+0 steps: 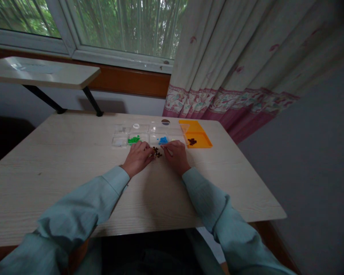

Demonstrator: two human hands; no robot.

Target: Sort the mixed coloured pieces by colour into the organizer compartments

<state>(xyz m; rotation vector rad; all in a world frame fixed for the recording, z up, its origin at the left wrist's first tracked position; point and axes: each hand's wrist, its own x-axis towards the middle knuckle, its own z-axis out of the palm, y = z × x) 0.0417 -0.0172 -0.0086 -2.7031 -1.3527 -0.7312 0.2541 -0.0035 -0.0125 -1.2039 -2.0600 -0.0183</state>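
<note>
Dark-brown bead-like pieces (158, 154): touching them with curled left hand (139, 156), poising bent right hand (177, 156) beside them, cannot tell whether grasping any with either; resting on worktop (23, 187) just before clear compartment box (120, 134), presumably for easy reach.

Touches tiny dark brown pieces (157, 153) with left hand (139, 156) on wood-grain table (83, 160); holds right hand (176, 154) just beside, perhaps pinching one, too small to tell; faces clear compartment box (144, 129) with green (134, 139) and blue pieces (163, 140), plus orange tray (202, 140) with dark red pieces (192, 141).
</note>
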